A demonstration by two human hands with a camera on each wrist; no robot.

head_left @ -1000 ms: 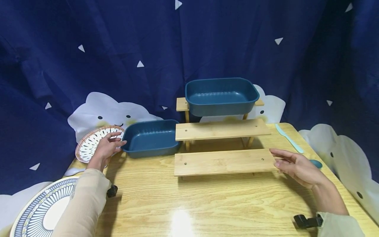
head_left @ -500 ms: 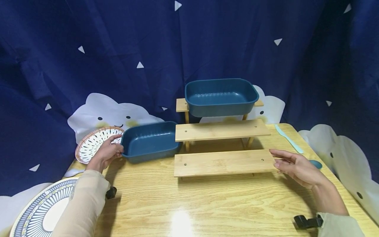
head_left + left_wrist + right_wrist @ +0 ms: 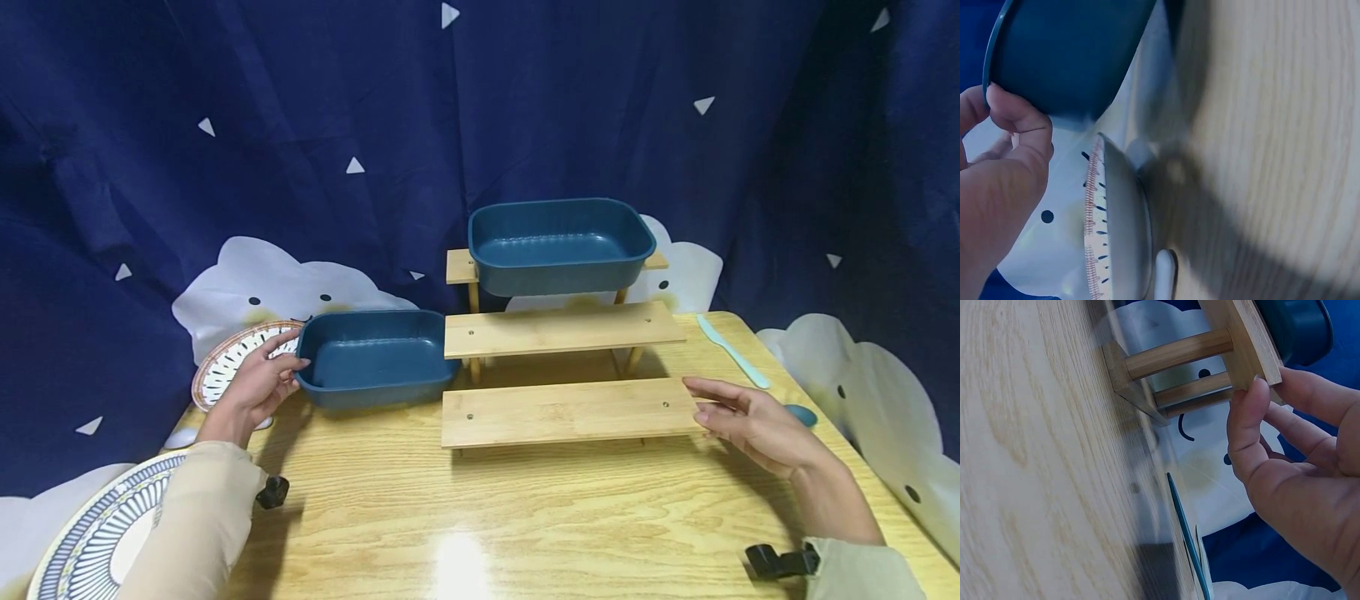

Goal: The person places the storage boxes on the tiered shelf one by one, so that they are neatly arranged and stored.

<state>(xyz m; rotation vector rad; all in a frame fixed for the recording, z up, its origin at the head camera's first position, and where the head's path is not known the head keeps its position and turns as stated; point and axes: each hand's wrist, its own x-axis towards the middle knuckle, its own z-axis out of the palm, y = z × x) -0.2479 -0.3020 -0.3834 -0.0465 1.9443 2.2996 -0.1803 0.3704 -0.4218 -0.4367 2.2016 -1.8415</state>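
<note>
**Head view: left hand grips a blue dish beside a stepped wooden rack**

Head view shows a pale wooden table [image 3: 525,517] in front of a dark blue curtain [image 3: 300,125] printed with white triangles and clouds. On the table stands a three-step wooden rack [image 3: 562,408]. Its top step carries a blue rectangular dish [image 3: 558,242].

A second blue dish [image 3: 375,358] sits just left of the rack's middle step, its left end tilted up off the table. The left hand [image 3: 258,385] grips that dish's left rim, thumb over the edge and fingers curled beneath, as the left wrist view confirms.

The right hand [image 3: 757,425] rests at the right end of the lowest step, fingers nearly straight and lightly touching the board, thumb against its end; it clasps nothing.

Behind the left hand leans a small patterned plate [image 3: 225,367]. A larger striped plate [image 3: 97,542] lies at the near left corner. A pale green knife [image 3: 731,350] lies at the far right.
</note>
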